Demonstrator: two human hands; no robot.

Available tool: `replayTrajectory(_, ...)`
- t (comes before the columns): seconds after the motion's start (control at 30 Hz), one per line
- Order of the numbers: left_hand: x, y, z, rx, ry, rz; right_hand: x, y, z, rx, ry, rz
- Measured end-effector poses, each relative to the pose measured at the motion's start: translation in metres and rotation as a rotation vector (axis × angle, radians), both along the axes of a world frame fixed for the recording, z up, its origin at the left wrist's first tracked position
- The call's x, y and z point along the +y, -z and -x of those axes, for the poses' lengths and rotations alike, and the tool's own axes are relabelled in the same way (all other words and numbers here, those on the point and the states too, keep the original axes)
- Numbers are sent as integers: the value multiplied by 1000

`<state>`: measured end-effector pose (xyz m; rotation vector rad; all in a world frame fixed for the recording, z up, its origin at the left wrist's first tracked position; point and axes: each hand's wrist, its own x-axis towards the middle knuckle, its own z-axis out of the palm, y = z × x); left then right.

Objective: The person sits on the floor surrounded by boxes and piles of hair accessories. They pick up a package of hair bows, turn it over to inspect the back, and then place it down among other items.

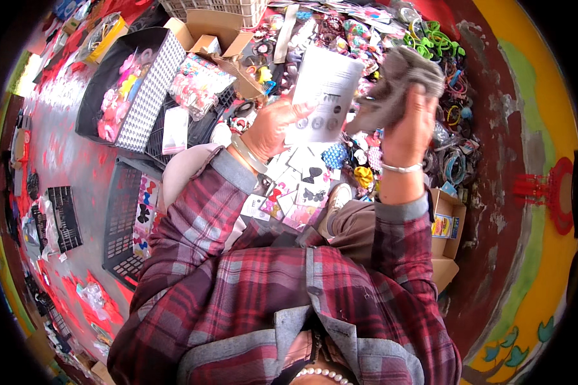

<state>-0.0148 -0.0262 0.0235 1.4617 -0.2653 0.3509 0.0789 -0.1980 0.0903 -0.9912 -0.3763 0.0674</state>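
Head view — white card (324, 96) in left hand (273, 125), grey cloth (395, 86) in right hand (410, 128).

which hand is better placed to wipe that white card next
Right, probably: the right hand grips the grey cloth beside the white card, which the left hand holds up.

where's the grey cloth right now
In the head view, the crumpled grey cloth is upper right of centre, gripped in the right hand, beside the white card the left hand holds.
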Motion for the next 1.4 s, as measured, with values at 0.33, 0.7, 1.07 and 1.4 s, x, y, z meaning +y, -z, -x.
replayTrajectory(0.33, -10, -23, -8, 369, 131, 1164, 40, 41, 37, -1082, -94, 1027)
replayTrajectory(0.7, -27, -20, -8, 343, 319, 1127, 47, 41, 12, -1108, 189, 1126)
replayTrajectory(1.07, -4, -16, -19, 271, 136, 1088, 44, 64, 23, -1042, 140, 1137)
replayTrajectory(1.4, 0, 5, -13, 216, 532, 1344, 47, 52, 30, -1225, 5, 1074)
